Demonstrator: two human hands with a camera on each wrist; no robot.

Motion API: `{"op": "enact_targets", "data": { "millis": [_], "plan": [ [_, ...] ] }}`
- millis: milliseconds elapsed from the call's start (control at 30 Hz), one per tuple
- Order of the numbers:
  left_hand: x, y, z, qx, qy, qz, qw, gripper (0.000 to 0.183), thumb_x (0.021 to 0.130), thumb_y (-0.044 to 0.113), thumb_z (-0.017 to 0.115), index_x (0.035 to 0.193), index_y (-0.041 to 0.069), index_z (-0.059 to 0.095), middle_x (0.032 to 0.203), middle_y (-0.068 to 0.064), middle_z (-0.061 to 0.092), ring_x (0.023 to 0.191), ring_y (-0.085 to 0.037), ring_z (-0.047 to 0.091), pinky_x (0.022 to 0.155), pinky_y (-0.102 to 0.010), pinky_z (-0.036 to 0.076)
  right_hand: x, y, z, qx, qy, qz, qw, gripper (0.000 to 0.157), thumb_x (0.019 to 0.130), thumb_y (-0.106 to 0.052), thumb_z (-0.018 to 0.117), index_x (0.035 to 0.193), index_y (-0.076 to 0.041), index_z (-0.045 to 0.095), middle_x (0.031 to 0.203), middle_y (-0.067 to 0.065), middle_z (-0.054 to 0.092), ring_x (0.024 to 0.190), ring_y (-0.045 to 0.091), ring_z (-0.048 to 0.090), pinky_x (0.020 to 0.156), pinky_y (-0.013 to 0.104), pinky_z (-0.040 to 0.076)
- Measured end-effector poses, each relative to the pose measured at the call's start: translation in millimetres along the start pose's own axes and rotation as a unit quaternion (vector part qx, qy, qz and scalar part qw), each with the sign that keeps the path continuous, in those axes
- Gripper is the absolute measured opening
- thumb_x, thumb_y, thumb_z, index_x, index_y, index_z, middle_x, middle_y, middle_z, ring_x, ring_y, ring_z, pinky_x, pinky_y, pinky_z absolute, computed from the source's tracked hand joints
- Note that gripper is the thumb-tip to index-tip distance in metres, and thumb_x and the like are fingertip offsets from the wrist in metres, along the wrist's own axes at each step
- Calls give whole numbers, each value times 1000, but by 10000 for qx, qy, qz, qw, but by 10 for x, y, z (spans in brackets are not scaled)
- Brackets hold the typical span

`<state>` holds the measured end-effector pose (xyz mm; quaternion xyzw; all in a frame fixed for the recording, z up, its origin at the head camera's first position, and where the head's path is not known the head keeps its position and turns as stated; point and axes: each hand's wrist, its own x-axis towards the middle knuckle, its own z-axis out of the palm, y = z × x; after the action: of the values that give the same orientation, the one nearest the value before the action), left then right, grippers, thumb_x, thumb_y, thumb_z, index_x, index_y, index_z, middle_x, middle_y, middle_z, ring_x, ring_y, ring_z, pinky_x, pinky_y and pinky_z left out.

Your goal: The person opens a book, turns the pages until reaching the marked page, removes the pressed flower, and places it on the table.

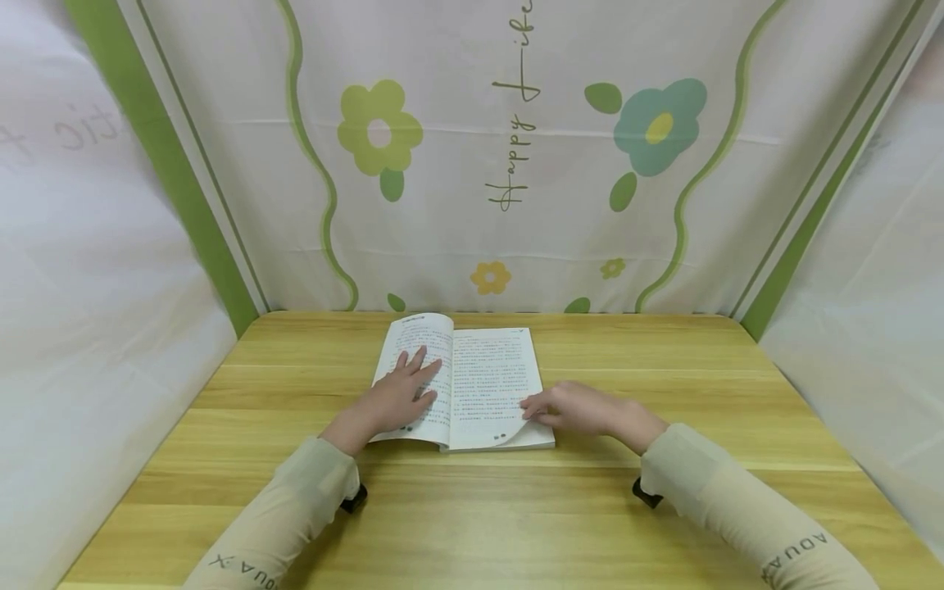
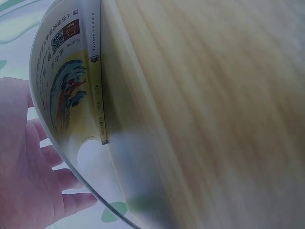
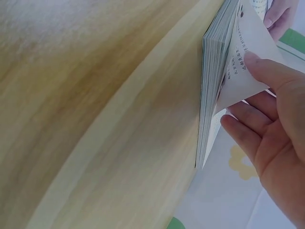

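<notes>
An open book lies on the wooden table, its pages covered in printed text. My left hand rests with spread fingers on the left page, which bows upward toward its outer edge. In the left wrist view, the book's colourful cover shows from beneath, curving away from the table. My right hand is at the lower right corner of the right-hand page. Between thumb and fingers it pinches a lifted page, whose corner curls up off the thick stack of pages below.
The wooden table extends around the book on all sides. White fabric with printed flowers hangs behind the table's far edge, and plain white fabric panels stand at both sides. A dark device sits at the left wrist.
</notes>
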<state>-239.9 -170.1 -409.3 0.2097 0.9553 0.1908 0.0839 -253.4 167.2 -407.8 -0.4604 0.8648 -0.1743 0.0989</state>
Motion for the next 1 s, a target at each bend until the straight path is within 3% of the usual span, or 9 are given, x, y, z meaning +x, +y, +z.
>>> {"op": "enact_targets", "data": {
  "millis": [167, 300, 467, 533, 600, 700, 767, 833, 1000],
  "plan": [
    [8, -4, 7, -35, -11, -7, 10000, 60, 109, 30, 49, 162, 10, 31, 168, -21, 7, 151, -51, 4, 119, -63, 18, 8, 26, 12, -154, 399, -202, 9989, 10, 95, -5, 73, 102, -5, 80, 117, 11, 75, 108, 24, 72, 88, 32, 58],
    [10, -11, 12, -35, -17, -1, 10000, 60, 109, 30, 49, 162, 10, 31, 168, -21, 7, 151, -51, 4, 119, -63, 18, 12, 37, 26, -359, 729, -72, 9967, 9, 91, -1, 76, 99, -3, 80, 114, 14, 75, 106, 28, 73, 88, 34, 58],
    [6, -16, 9, -88, -8, 7, 10000, 60, 109, 29, 50, 162, 9, 31, 168, -22, 7, 151, -51, 4, 119, -63, 18, 37, 34, 41, -414, 889, 874, 9913, 31, 95, -7, 74, 125, 1, 71, 133, 20, 65, 122, 36, 64, 99, 47, 52],
    [6, -20, 8, -113, -15, 12, 9999, 60, 109, 29, 50, 162, 9, 31, 168, -22, 7, 151, -51, 4, 118, -63, 18, 54, 35, 48, -256, 870, 1362, 9865, 47, 98, -12, 71, 142, -1, 59, 144, 21, 57, 128, 36, 59, 103, 49, 49],
    [7, -27, 9, -133, -19, 21, 9999, 60, 109, 29, 49, 162, 10, 31, 168, -21, 7, 151, -51, 4, 118, -64, 18, 76, 36, 55, 199, 916, 1745, 9802, 64, 100, -13, 69, 156, -1, 41, 152, 22, 48, 124, 35, 62, 98, 48, 53],
    [10, -39, 12, -149, -16, 36, 9999, 60, 109, 30, 49, 162, 10, 30, 168, -21, 7, 151, -51, 4, 118, -64, 19, 119, 42, 73, 1347, 1166, 1996, 9635, 86, 100, -11, 67, 164, -2, 11, 161, 25, 30, 129, 38, 57, 98, 46, 53],
    [10, -48, 16, -168, -7, 44, 9998, 60, 109, 30, 49, 162, 10, 30, 169, -21, 7, 151, -51, 4, 118, -64, 19, 149, 42, 87, 2262, 1377, 1956, 9443, 96, 100, -9, 67, 163, -2, -6, 164, 28, 16, 135, 43, 50, 102, 44, 50],
    [9, -57, 21, -208, -10, 45, 9998, 60, 109, 30, 49, 162, 11, 30, 169, -21, 7, 151, -51, 3, 118, -64, 19, 175, 34, 106, 2995, 1557, 1879, 9224, 103, 100, -10, 67, 160, -2, -16, 165, 29, 4, 143, 45, 36, 109, 45, 41],
    [3, -77, 32, -269, -11, 49, 9996, 60, 109, 31, 49, 163, 11, 30, 169, -20, 6, 151, -50, 3, 118, -63, 18, 236, -18, 140, 4119, 1821, 1833, 8739, 111, 99, -10, 69, 158, -6, -26, 165, 28, -11, 144, 50, 30, 114, 47, 32]
  ]
}}
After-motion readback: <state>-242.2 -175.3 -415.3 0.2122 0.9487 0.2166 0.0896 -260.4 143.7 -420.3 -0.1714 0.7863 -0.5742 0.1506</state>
